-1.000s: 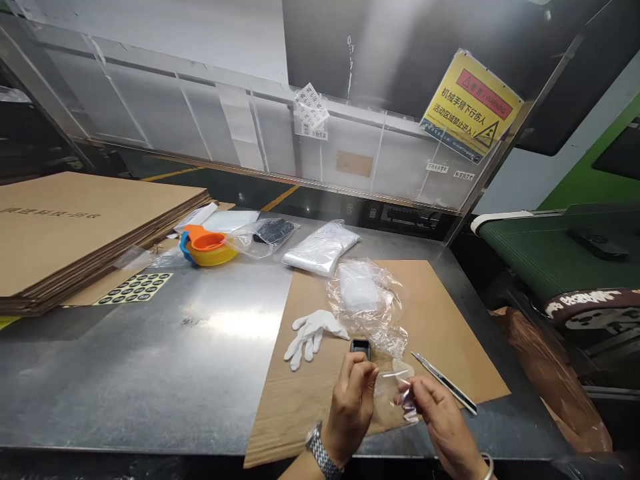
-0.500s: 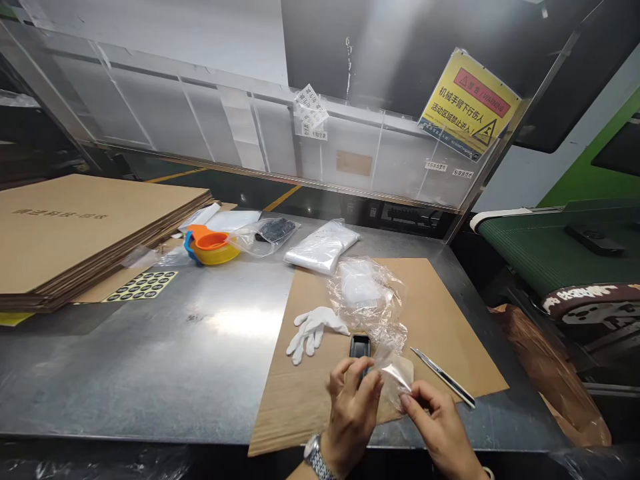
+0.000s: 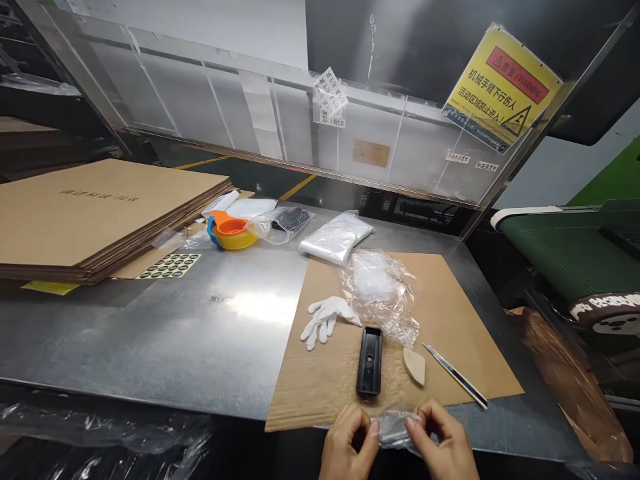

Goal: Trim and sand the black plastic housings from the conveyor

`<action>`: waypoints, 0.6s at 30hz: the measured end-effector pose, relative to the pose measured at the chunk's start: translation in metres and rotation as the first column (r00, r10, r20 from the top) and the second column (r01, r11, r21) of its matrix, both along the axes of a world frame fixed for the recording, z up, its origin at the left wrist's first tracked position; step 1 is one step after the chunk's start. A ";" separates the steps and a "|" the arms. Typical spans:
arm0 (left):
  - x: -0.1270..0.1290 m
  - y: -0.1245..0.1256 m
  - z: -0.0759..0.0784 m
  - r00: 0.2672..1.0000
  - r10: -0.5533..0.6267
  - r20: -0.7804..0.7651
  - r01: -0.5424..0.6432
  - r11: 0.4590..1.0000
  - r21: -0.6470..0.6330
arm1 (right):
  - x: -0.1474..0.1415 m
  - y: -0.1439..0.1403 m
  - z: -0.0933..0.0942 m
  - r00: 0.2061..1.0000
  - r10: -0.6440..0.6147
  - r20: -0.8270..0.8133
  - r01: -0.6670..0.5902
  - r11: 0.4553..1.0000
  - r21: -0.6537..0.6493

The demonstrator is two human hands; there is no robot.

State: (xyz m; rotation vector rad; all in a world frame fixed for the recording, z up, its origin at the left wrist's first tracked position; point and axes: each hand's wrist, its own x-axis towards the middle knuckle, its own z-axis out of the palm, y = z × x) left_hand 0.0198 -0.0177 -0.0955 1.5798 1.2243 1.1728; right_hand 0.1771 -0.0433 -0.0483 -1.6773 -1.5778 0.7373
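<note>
Low in the view, at the table's front edge, my left hand [image 3: 350, 440] and my right hand [image 3: 440, 437] pinch a small clear plastic bag [image 3: 395, 428] between them. Just beyond the bag lies a long black plastic tray-like part [image 3: 369, 363] with a small hole in its floor. Right of that part rests a beige wedge-shaped piece [image 3: 415, 367]. A utility knife [image 3: 456, 377] lies slanted farther right. To the left is a white glove [image 3: 329, 320]. All of these are on a cardboard sheet [image 3: 450, 300]. What the bag contains, if anything, I cannot make out.
Crumpled clear film [image 3: 383, 287] and a pack of plastic bags [image 3: 336, 238] lie farther back. Tape rolls [image 3: 235, 233] sit beside a cardboard stack [image 3: 100, 213] and a sticker sheet [image 3: 170, 266]. A green conveyor [image 3: 575, 253] stands at right, beyond the metal table [image 3: 225, 340].
Both hands have drawn back toward the front edge with the plastic bag, uncovering the black part and the beige piece. The camera's view has shifted slightly.
</note>
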 end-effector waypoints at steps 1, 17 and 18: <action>-0.002 0.000 0.000 0.996 0.057 -0.075 -0.045 0.988 0.150 | -0.005 0.000 -0.002 0.997 0.015 0.075 -0.022 0.995 0.092; -0.088 0.074 0.010 0.807 0.542 -0.232 -0.348 0.755 0.555 | -0.037 0.049 -0.037 0.893 -0.125 0.432 0.117 0.992 0.045; -0.086 0.074 0.007 0.822 0.494 -0.284 -0.301 0.800 0.519 | -0.037 0.050 -0.040 0.895 -0.129 0.427 0.129 0.991 0.030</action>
